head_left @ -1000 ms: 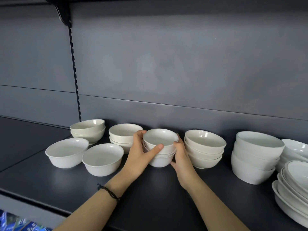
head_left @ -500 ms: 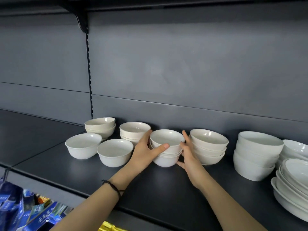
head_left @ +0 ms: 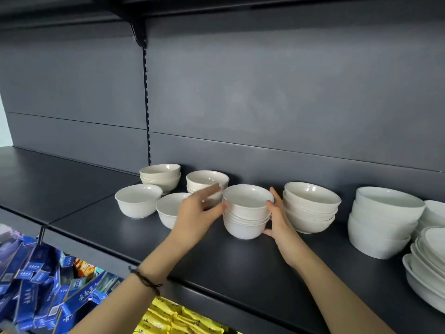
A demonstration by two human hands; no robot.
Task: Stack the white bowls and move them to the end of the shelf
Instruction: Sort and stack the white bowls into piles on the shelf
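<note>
Shelf (head_left: 240, 266) bowl (head_left: 168, 213) half-hidden by (blurred) left hand (head_left: 199, 215).

Dark shelf (head_left: 240, 266), white bowls all along it. Centre: small stack of bowls (head_left: 246, 213), right hand (head_left: 277, 220) pressed flat against its right side, fingers up along the rim. Left hand (head_left: 199, 215) just left of the stack, fingers spread and blurred, apparently off the stack, partly covering a single bowl (head_left: 168, 208). Further left, another single bowl (head_left: 138, 200); behind, two short stacks (head_left: 160, 175) and (head_left: 207, 180) by the back panel. Right of centre, tilted stack (head_left: 310, 206), then bigger bowls (head_left: 382, 220), plates (head_left: 428, 256) at the edge. Black cord on left wrist (head_left: 147, 280). Below, blue boxes (head_left: 36, 285), yellow packets (head_left: 173, 319).
</note>
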